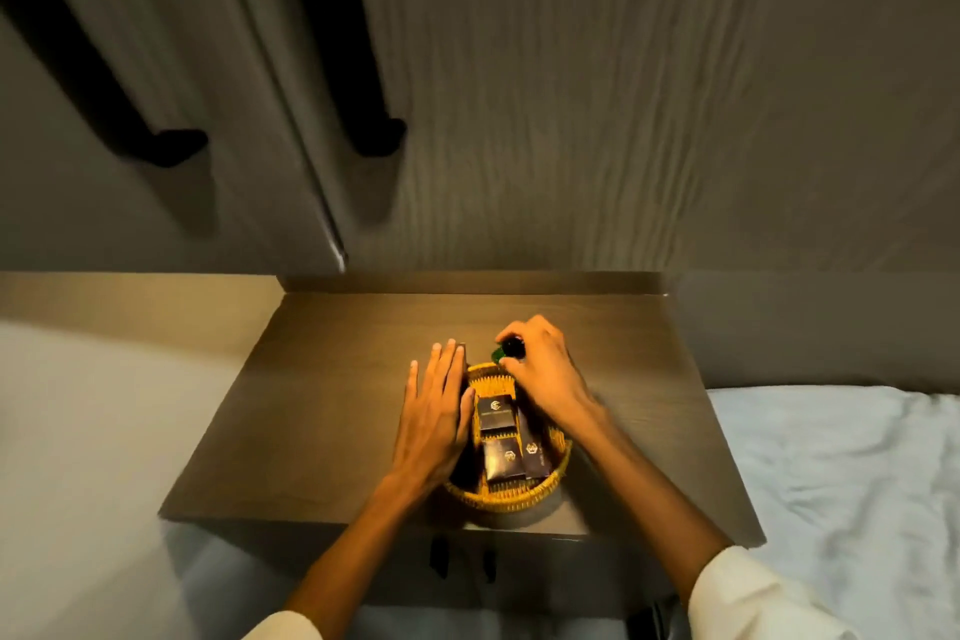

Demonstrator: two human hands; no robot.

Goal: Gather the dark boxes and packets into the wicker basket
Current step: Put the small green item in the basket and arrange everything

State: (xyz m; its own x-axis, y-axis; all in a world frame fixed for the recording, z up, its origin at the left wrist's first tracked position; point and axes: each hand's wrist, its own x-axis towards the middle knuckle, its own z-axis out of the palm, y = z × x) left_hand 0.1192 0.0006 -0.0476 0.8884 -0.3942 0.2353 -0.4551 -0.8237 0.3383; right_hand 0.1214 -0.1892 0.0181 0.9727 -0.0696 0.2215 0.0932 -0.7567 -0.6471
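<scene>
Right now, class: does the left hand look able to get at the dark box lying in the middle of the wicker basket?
Probably yes. The left hand lies flat at the wicker basket's left edge, beside the dark box, whose top is uncovered. The right hand is busy at the far rim.

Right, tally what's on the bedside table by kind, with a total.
Wicker basket: 1
Dark boxes or packets with a gold logo, in the basket: 3 clearly visible
Dark box against the basket's left side, under the left hand: 1, mostly hidden
Small dark item with a green part, held by the right hand at the basket's far rim: 1
Total: 6
</scene>
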